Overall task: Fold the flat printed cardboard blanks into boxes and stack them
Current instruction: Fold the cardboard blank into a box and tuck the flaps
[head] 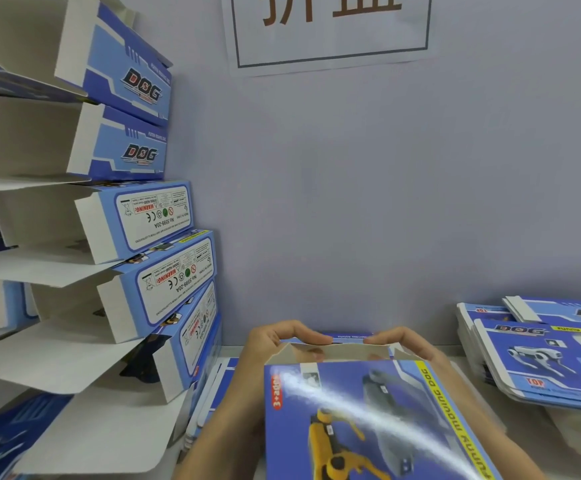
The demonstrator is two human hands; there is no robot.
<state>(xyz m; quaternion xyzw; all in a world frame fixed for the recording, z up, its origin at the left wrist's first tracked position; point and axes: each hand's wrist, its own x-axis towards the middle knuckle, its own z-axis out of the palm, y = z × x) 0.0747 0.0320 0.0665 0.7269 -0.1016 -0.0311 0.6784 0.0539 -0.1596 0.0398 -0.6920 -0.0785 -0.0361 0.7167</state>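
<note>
A tall stack of folded boxes [136, 237] rises at your left, a pile of flat blanks [542, 362] lies on the desk [469, 393] at your right, and between them your left hand [275, 344] and right hand [403, 344] hold a blue box [368, 420], fingers [311, 336] curled over its far top flap.

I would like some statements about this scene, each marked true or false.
1. Both hands, left and right, hold the far end of a box. True.
2. The folded boxes are stacked on the right. False: they are on the left.
3. Flat blanks lie in a pile on the right. True.
4. The wall is bare. False: a paper sign hangs on it.
5. The box in the hands shows a red cat. False: it shows a yellow robot dog.
</note>
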